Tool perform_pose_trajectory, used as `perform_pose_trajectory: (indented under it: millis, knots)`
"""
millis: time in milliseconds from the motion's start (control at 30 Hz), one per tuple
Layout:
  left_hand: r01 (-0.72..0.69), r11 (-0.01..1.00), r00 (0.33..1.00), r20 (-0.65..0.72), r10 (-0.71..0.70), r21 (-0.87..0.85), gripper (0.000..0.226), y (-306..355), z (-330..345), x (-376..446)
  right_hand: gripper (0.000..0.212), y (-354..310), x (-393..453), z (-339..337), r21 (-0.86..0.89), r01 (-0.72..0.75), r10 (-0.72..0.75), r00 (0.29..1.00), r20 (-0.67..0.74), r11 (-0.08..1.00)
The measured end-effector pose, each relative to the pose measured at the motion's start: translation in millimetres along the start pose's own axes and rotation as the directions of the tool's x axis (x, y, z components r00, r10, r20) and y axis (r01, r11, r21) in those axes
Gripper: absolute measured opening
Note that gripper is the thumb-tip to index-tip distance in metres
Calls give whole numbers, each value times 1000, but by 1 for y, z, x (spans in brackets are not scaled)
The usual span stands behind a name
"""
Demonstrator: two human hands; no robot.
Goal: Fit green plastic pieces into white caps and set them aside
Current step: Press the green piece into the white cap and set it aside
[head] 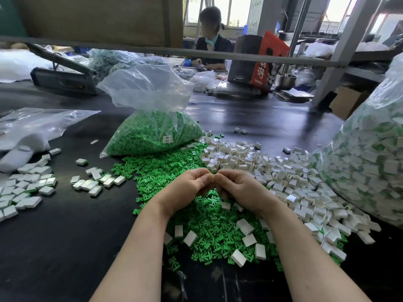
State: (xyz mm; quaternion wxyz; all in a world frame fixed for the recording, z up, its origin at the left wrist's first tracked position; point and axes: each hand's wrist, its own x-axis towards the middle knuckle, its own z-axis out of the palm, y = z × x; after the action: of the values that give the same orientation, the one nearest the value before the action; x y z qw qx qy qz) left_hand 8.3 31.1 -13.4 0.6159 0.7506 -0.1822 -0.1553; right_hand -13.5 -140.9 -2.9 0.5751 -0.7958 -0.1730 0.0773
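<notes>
We have our two hands raised together over the middle of the dark surface [65,247], fingertips meeting. The left hand [187,190] and the right hand [242,190] are both curled as if pinching something small between them, but the piece itself is hidden behind the fingers, so we cannot tell what either one holds. We judge that we are mid-fit, pressing a green piece into a cap.

Right under our wrists lies the loose heap of green plastic pieces [209,223], far too many to count; about ten white blocks sit scattered on top of it. To the right spreads the pile of white caps [283,177], also in the hundreds, several showing their open hollow side.

Finished pieces set aside are on the left: one cluster [98,182] of roughly a dozen, and a larger spread [26,188] near the left edge, perhaps forty, though some run out of view. One large clear sack [370,162] at the right edge seems full of white pieces with green showing, likely finished stock.

Behind the heap stands one open bag of green pieces [152,136], still well filled. We judge the work far from over: the unfitted parts plainly outnumber the set-aside ones on the surface. One other person [212,38] sits across the bench.
</notes>
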Motion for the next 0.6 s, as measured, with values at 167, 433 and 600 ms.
perform_pose_trajectory:
  millis: [167, 433, 600]
  knots:
    - [-27, 991, 999, -17, 29, 129, 24, 4, -4, -1, 27, 1, -1, 1, 65, 30, -27, 999, -45, 997]
    - [-100, 989, 980, -162, 118, 111, 10, 8, -7, -3, 28, 4, 0, 1, 84, 53, -44, 993, -108, 995]
    - [-133, 987, 968, -203, 149, 94, 9, 13, 0, -4, 47, 1, 1, 1, 121, -6, 23, 991, -135, 993]
